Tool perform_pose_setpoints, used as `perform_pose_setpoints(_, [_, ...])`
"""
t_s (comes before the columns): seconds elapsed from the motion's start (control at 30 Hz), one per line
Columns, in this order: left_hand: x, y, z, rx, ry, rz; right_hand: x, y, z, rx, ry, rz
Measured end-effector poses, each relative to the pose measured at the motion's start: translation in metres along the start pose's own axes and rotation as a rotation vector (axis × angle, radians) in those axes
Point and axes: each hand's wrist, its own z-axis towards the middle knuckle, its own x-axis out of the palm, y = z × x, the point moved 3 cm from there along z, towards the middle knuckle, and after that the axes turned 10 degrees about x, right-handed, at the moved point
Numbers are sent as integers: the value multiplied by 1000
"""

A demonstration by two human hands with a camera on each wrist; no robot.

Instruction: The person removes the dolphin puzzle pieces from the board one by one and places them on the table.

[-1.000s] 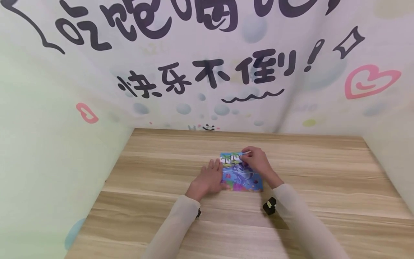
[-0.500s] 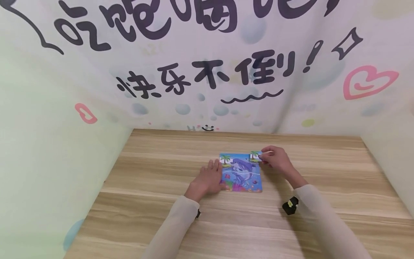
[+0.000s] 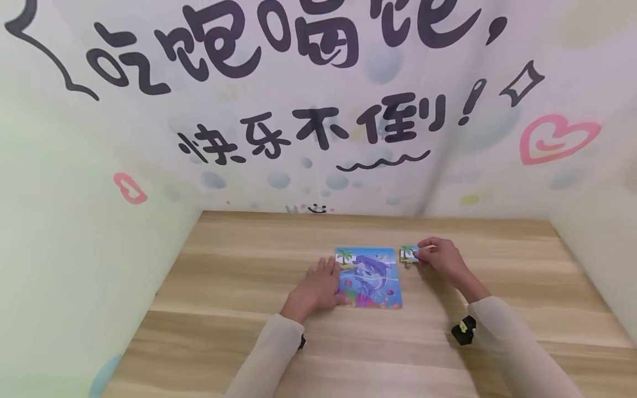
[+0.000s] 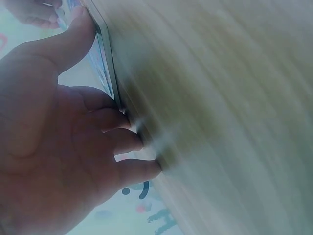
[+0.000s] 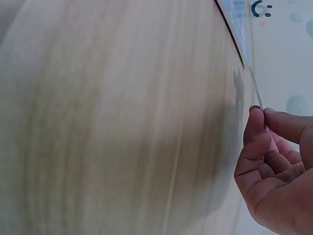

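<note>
A dolphin jigsaw puzzle (image 3: 370, 279) lies flat on the table, a palm tree printed in its top left corner. Along its left edge rests my left hand (image 3: 316, 287), fingers extended. In the left wrist view the thumb (image 4: 80, 36) lies over the puzzle's edge and the other fingers reach along its side. Just right of the puzzle, my right hand (image 3: 444, 261) pinches a palm-tree puzzle piece (image 3: 408, 254) between thumb and fingers. The right wrist view shows this piece (image 5: 257, 90) edge-on, raised above the tabletop.
The wooden table (image 3: 239, 276) ends at a printed white backdrop (image 3: 278, 182) behind, with pale side walls at left and right. A small black device (image 3: 464, 330) is worn at the right wrist.
My right hand has carried the palm-tree piece from over the puzzle's top edge rightward, past its right side. My left hand has stayed at the left edge. The head view has tilted slightly upward.
</note>
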Motion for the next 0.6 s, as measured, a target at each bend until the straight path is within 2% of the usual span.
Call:
perform_pose_setpoints(0.3, [4,0,-2,2,-32,-8,3,-3,-1,-28,-31,-60])
perform_pose_setpoints(0.6, [4,2,1,-12,-20,-15,4,-1,0,-49,-50,-95])
